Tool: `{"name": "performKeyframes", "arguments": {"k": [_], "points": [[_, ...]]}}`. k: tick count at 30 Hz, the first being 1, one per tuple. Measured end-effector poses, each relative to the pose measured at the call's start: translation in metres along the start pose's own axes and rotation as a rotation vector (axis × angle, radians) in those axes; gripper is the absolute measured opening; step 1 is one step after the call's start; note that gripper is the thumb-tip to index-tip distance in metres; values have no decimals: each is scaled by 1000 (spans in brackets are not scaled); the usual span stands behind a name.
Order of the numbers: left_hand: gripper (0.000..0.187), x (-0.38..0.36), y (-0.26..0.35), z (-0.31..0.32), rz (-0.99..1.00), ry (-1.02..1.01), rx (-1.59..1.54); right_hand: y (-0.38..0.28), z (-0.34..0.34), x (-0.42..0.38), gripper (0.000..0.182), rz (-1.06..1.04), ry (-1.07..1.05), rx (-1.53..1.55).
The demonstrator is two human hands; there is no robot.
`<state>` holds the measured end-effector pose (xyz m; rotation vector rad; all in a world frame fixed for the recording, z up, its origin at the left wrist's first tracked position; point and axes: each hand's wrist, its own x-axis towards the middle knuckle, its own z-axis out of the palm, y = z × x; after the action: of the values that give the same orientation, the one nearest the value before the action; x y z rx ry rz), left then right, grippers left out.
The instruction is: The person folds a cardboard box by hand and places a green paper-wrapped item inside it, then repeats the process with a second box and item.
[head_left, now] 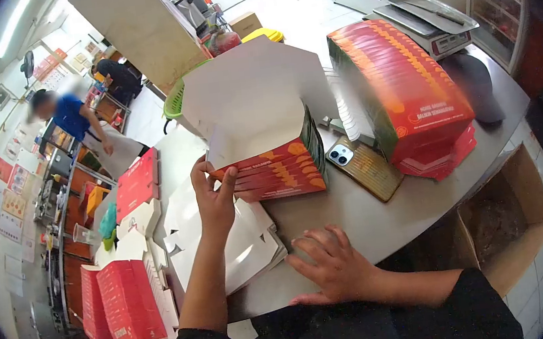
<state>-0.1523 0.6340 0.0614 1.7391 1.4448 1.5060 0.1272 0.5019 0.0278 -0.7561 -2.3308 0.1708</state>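
Boxes lie everywhere on this table point(384, 217). Far left, red flat cartons point(123, 310) stand on edge, ready to be taken. The left hand point(213, 199) pinches the front corner of a half-folded red box point(278, 165), fingers closed on its white flap, seemingly to press the wall upright; the raised lid lets it work inside. The right hand point(333, 266) lies flat and open on the table's edge, holding nothing, perhaps steadying the white blanks point(240, 247) beside it. Further right lie a phone point(365, 165) and a leaning stack of flat boxes point(403, 87), clear of the work.
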Motion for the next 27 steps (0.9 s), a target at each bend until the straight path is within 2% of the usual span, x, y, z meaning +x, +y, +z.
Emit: {"name": "performKeyframes", "arguments": {"k": [1,2,5,7,8,11,12,15,17,20,23,26,27], "points": [[40,0,-2,-3,0,-32,22,0,0,0,75,9,-4,-3],[56,-6,23,1,7,17,93,-1,1,1,75,17,-9,-7],[78,-42,73,-16,130,-68,538,-5,-3,4,74,40,-59,-38],[93,-64,84,-33,231,-179,654,-6,-6,6,74,46,-79,-55],[92,-76,87,-39,181,-217,800,-6,-5,7,74,42,-78,-64],[72,-87,77,-55,54,-320,769,-10,-3,9,73,29,-82,-106],[61,-85,70,-59,72,-328,771,-11,-3,9,73,24,-84,-128],[58,-56,68,-55,99,-379,666,-14,-1,9,73,13,-75,-156],[59,-28,65,-37,147,-314,615,-15,0,8,72,11,-67,-165],[81,0,71,-2,163,-165,694,-16,2,7,70,14,-31,-173],[119,15,43,23,165,66,641,-14,1,2,69,33,17,-171],[146,15,44,23,-106,-14,347,-12,0,2,67,25,48,-171],[148,14,44,24,-94,-25,319,-13,-1,0,67,15,47,-164]]}}
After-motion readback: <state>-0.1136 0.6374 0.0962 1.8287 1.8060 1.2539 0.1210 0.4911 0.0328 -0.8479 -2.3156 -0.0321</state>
